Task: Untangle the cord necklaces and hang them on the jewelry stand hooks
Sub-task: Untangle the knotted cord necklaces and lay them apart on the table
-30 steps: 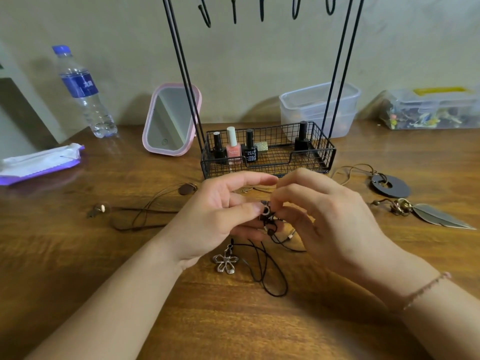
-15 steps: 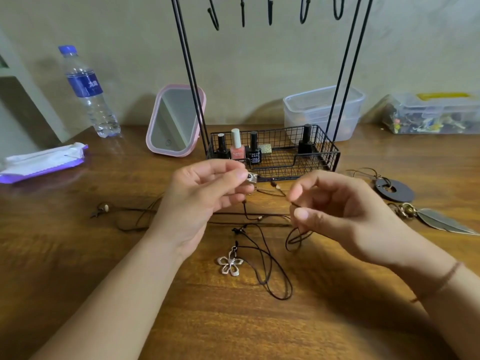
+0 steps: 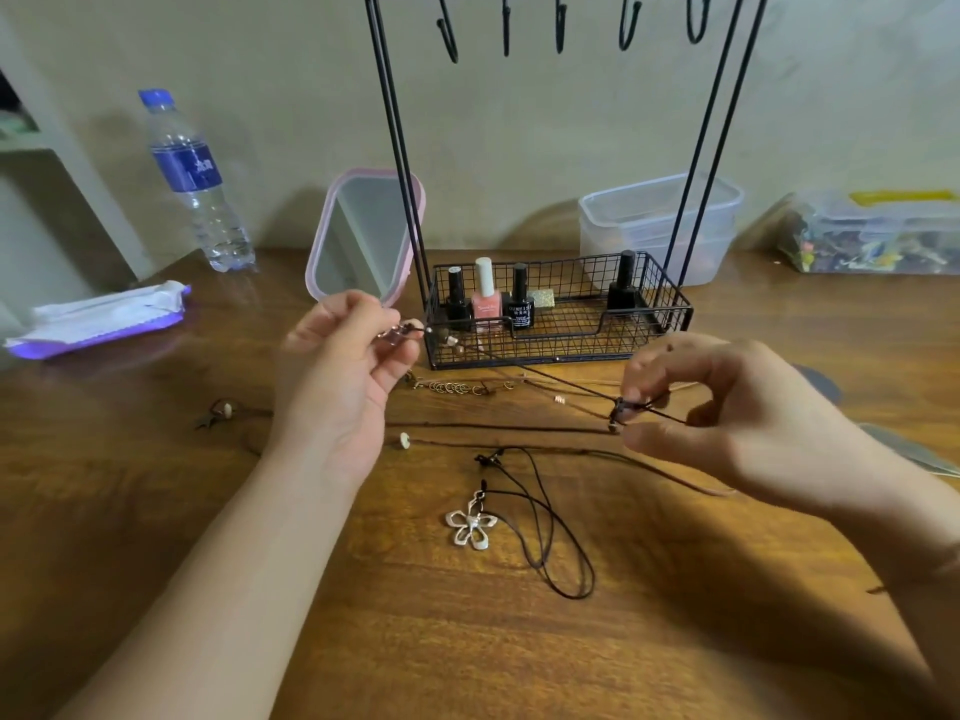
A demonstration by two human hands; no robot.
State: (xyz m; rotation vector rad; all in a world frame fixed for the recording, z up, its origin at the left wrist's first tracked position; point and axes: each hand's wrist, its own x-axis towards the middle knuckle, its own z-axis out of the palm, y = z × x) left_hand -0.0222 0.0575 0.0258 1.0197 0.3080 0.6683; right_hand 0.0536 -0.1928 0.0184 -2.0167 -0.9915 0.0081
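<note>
A: Where is the thin dark cord necklace (image 3: pixel 524 370) now?
B: Stretched above the wooden table (image 3: pixel 467 641); the left hand (image 3: pixel 343 376) pinches its small metal end, the right hand (image 3: pixel 727 407) pinches its knot.
A: Is anything hung?
B: No; the black wire hooks (image 3: pixel 558 23) of the jewelry stand are all bare; the silver flower pendant necklace (image 3: pixel 471 523) and other cords lie on the table; I judge most work remains.
</note>
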